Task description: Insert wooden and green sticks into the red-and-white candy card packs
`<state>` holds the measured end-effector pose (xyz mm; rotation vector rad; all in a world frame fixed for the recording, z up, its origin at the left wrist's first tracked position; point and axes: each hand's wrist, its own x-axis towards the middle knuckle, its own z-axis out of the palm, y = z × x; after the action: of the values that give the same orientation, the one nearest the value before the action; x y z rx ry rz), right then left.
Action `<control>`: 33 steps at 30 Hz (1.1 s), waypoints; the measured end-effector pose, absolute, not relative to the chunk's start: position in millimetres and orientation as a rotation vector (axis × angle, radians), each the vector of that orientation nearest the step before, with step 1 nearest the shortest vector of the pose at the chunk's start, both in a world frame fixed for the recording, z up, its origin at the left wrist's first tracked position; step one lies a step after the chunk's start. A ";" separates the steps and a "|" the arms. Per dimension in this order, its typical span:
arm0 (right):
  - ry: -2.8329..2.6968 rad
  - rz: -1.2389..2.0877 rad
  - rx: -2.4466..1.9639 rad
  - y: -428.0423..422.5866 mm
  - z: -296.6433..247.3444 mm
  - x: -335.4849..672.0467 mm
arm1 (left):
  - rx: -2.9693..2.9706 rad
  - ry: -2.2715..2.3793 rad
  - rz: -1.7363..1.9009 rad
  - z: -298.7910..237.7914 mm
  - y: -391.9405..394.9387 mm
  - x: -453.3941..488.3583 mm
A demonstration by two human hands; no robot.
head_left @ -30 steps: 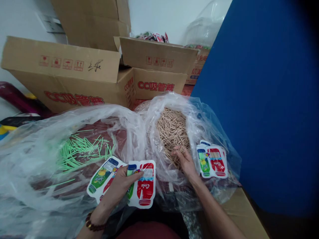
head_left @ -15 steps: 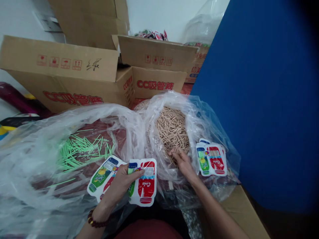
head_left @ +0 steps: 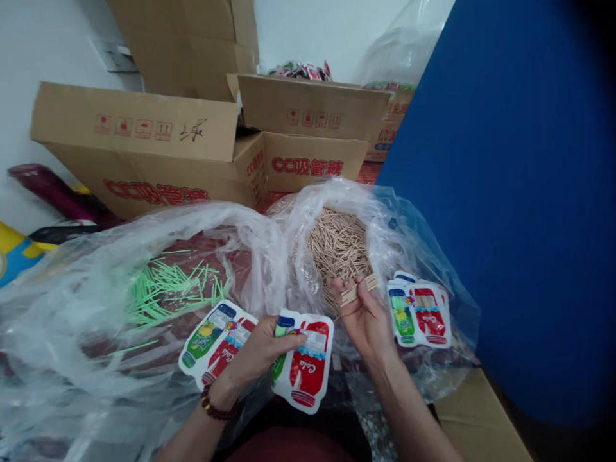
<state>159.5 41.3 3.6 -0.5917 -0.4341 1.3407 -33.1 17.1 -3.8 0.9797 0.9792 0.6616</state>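
Observation:
My left hand (head_left: 260, 354) grips a bottle-shaped candy packet (head_left: 312, 367), its thumb over the front, with a red Cola side and a green side. Below that forearm lies another such packet (head_left: 205, 340), printed Sprite and Cola. Turned palm up, my right hand (head_left: 369, 326) holds a small row of brown candy straws (head_left: 359, 290) between thumb and fingers. It is at the near edge of a heap of brown straws (head_left: 338, 240) in a clear plastic bag (head_left: 298, 256). Green straws (head_left: 166, 292) lie loose in the left plastic bag (head_left: 86, 289).
A small stack of filled packets (head_left: 426, 314) lies right of my right hand. Behind the bags stand open cardboard boxes (head_left: 158, 173). A large blue panel (head_left: 481, 212) bounds the right side. A dark red bottle-like object (head_left: 55, 189) is at the left.
My right hand has lifted off the brown heap and turned palm up, now showing a row of brown straws. My left hand with its packet has shifted slightly right. The view has moved a little.

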 end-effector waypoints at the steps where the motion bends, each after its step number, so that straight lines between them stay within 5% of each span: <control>1: -0.447 1.354 -0.579 38.5 7.3 151.1 | 0.975 0.966 0.663 -2.7 16.7 -32.0; 23: -0.908 1.589 -0.835 19.0 8.3 126.3 | 0.947 0.909 0.762 3.7 21.7 -39.6; 33: -1.632 1.164 -1.080 24.0 25.3 145.4 | 0.919 0.909 0.865 9.2 30.9 -36.2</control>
<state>145.4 24.0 25.3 -1.0796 -1.6325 1.1643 -36.2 30.9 9.2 0.9190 0.9092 0.8649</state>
